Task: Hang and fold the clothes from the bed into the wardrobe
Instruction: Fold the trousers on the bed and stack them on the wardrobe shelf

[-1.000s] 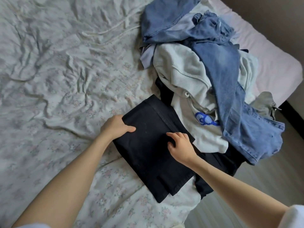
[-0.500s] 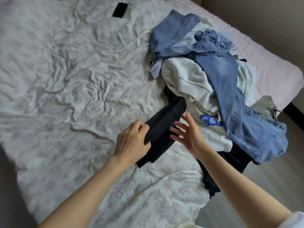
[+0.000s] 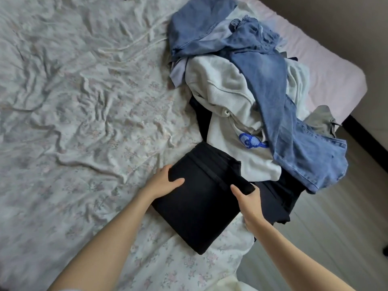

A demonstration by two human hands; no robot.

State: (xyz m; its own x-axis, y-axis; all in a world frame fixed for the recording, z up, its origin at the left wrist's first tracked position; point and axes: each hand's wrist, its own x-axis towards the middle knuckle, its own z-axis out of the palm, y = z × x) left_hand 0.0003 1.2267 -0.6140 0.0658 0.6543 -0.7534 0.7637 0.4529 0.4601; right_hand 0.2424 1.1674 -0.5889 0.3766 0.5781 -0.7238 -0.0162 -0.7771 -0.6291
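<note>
The folded black garment [image 3: 201,198] lies near the bed's [image 3: 69,127] front edge, just beside the unsorted pile [image 3: 252,91]. The left hand [image 3: 162,182] and right hand [image 3: 246,196] clasp its opposite sides, thumbs on top, fingers tucked under, likely so the folds stay together when lifted for the wardrobe.

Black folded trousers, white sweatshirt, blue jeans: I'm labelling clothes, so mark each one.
black folded trousers [image 3: 199,208], head view, middle of the top face
white sweatshirt [image 3: 222,89], head view, upper body
blue jeans [image 3: 270,89], head view, leg
</note>
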